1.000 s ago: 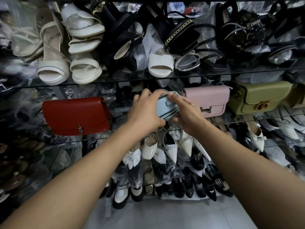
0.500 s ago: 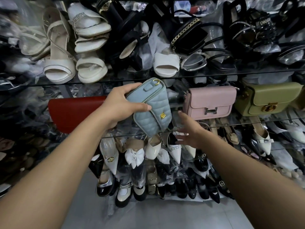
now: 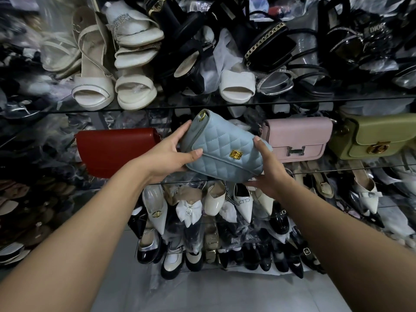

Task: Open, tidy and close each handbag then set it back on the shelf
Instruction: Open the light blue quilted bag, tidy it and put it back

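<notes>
A pale blue quilted leather handbag (image 3: 225, 149) with a flap front is being held off the glass shelf (image 3: 360, 165), in front of the gap between a smooth red flap handbag (image 3: 117, 152) at its 9 o'clock and a pink leather handbag with a silver H clasp (image 3: 297, 138) at its 3 o'clock. An olive green handbag with a round gold clasp (image 3: 378, 136) is being left on the same shelf farther out toward 3 o'clock. The blue bag's 9 o'clock end is being gripped by the left hand (image 3: 171, 154), with the thumb laid across the front and the fingers wrapped behind. The 3 o'clock end is being gripped by the right hand (image 3: 267, 167), with the thumb on the upper edge and the fingers tucked beneath the base. It is probably being supported at both ends so that it cannot swing or drop. The bag is being carried tilted, its gold-ringed corner (image 3: 202, 115) raised toward 11 o'clock and the other end lowered toward 4 o'clock. The front is being turned toward the wearer, apparently so that the small gold turn-lock (image 3: 235, 154) at the flap's lower edge can be reached. The flap is being kept down, with the lock seemingly fastened. Whether the bag is being readied for opening or for return cannot be told.
</notes>
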